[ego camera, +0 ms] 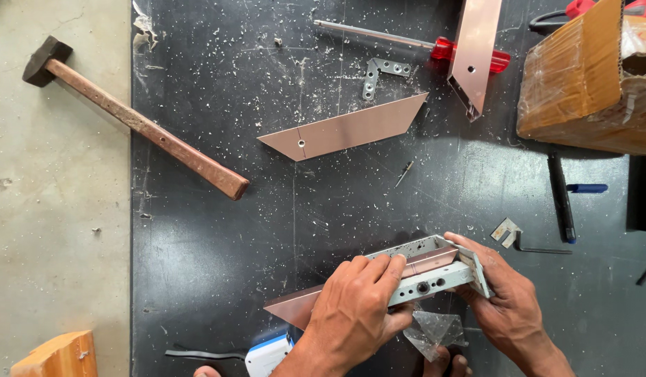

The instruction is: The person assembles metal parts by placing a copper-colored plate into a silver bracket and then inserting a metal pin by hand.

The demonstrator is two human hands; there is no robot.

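Main risk: the metal bracket (pixel 434 269) slips out of the copper-coloured channel piece (pixel 316 304) while both are being pressed together. Both are held by hand only on the black mat (pixel 211 244), no clamp, and the mat is littered with shavings that could let the piece skid. The mitred ends look sharp, so a slip could nick a finger.

Left hand (pixel 354 307) lies palm-down over the middle of the piece, fingers curled over its top edge, gripping it. Right hand (pixel 508 297) wraps the bracket's end, thumb on top, fingers narrow around it. Probably pushing inward, though that's hard to tell.

The piece sits at the near edge of the mat, angled up to the right. Hammer (pixel 134 119), screwdriver (pixel 414 42) and the spare cut strip (pixel 344 129) lie well apart.
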